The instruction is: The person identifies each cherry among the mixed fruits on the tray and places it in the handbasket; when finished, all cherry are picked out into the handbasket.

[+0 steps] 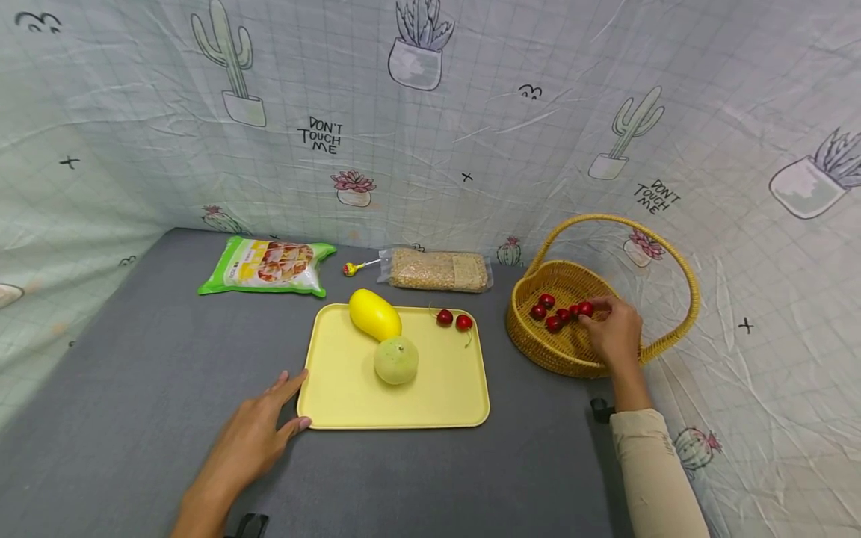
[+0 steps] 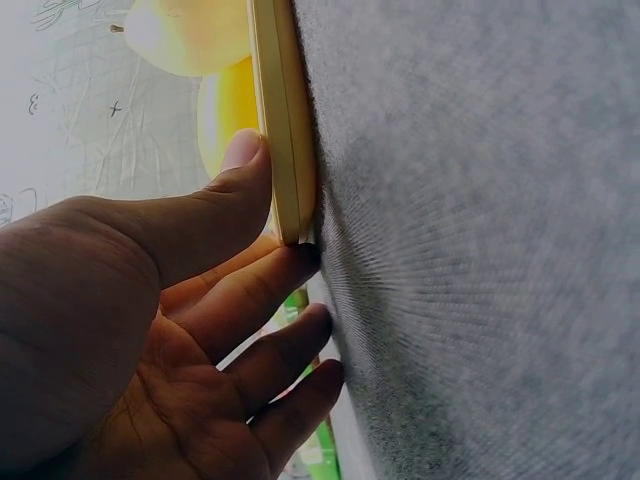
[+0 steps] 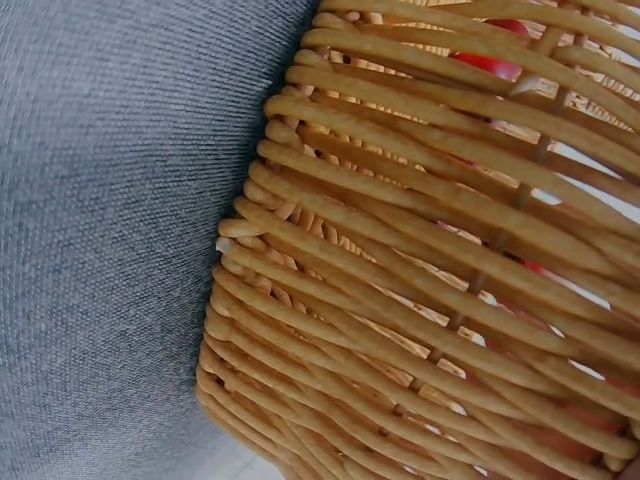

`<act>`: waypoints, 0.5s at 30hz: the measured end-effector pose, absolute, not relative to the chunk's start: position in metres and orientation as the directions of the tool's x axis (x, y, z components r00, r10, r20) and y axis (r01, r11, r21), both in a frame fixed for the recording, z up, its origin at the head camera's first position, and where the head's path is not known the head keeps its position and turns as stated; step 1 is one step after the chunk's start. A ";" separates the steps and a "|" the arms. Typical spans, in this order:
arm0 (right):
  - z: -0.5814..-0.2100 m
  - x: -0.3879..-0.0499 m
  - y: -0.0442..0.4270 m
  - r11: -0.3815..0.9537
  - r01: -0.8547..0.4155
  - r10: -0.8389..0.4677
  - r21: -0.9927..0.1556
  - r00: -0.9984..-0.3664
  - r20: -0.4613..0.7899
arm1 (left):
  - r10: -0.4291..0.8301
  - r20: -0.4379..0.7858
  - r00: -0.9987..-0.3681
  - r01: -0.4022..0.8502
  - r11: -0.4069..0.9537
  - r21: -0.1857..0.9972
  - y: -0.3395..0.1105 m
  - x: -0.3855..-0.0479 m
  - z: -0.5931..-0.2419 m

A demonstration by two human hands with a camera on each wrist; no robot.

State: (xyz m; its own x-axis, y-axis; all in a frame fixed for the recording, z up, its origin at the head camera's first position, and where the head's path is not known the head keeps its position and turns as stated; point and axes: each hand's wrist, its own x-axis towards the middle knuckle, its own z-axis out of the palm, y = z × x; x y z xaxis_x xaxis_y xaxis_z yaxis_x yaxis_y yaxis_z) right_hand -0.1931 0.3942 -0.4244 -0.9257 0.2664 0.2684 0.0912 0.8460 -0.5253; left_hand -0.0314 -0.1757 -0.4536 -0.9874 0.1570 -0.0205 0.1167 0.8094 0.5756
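Observation:
In the head view, my right hand (image 1: 615,332) reaches into the wicker basket (image 1: 538,351) and pinches a red cherry (image 1: 586,308) between thumb and fingertips. Several other cherries (image 1: 553,323) lie beside it on the basket's floor. The basket's woven wall (image 3: 420,220) fills much of the right wrist view and hides most of that hand. My left hand (image 1: 252,430) touches the near left corner of the yellow tray (image 1: 430,407), thumb at the front rim, forefinger along the left side. On the tray rest a yellow mango-shaped fruit (image 1: 374,314), a round pale green fruit (image 1: 396,361) and two cherries (image 1: 445,317).
Behind the tray lie a green and white snack bag (image 1: 269,267), a lollipop (image 1: 351,268) and a clear packet of grain (image 1: 437,270). The basket's tall handle (image 1: 689,284) arches over its right side. A patterned cloth (image 1: 430,149) hangs around the grey table (image 1: 403,486).

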 end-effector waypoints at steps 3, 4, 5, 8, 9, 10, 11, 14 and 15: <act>-0.424 -0.192 0.395 0.846 0.133 0.276 -0.516 -0.937 0.212 | 0.156 -0.020 -0.988 0.117 0.813 0.571 -0.176 -0.032 -0.453; -0.424 -0.192 0.395 0.846 0.147 0.279 -0.513 -0.941 0.190 | 0.155 -0.021 -0.988 0.116 0.815 0.568 -0.175 -0.032 -0.454; -0.423 -0.192 0.396 0.846 0.160 0.281 -0.509 -0.945 0.169 | 0.155 -0.021 -0.988 0.116 0.816 0.567 -0.175 -0.032 -0.454; -0.424 -0.192 0.396 0.849 0.189 0.278 -0.494 -0.954 0.113 | 0.156 -0.022 -0.987 0.117 0.816 0.566 -0.175 -0.032 -0.454; -0.424 -0.192 0.396 0.850 0.198 0.278 -0.488 -0.956 0.097 | 0.157 -0.022 -0.987 0.117 0.817 0.565 -0.175 -0.032 -0.454; -0.424 -0.192 0.396 0.852 0.203 0.277 -0.483 -0.957 0.085 | 0.157 -0.022 -0.987 0.117 0.817 0.565 -0.175 -0.032 -0.454; -0.424 -0.192 0.396 0.853 0.210 0.277 -0.478 -0.958 0.073 | 0.157 -0.021 -0.987 0.118 0.817 0.565 -0.175 -0.032 -0.454; -0.424 -0.193 0.397 0.854 0.236 0.281 -0.464 -0.959 0.029 | 0.155 -0.023 -0.988 0.116 0.819 0.563 -0.174 -0.031 -0.454; -0.424 -0.193 0.397 0.852 0.247 0.285 -0.462 -0.959 0.012 | 0.154 -0.024 -0.988 0.114 0.819 0.562 -0.174 -0.031 -0.455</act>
State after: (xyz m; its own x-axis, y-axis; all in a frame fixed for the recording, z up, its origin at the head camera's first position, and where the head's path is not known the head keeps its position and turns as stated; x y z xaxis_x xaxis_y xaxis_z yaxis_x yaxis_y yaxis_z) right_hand -0.1927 0.3969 -0.4241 -0.9586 0.2846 0.0120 0.2471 0.8518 -0.4620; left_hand -0.0311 -0.1744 -0.4548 -0.9877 0.1544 -0.0240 0.1144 0.8194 0.5617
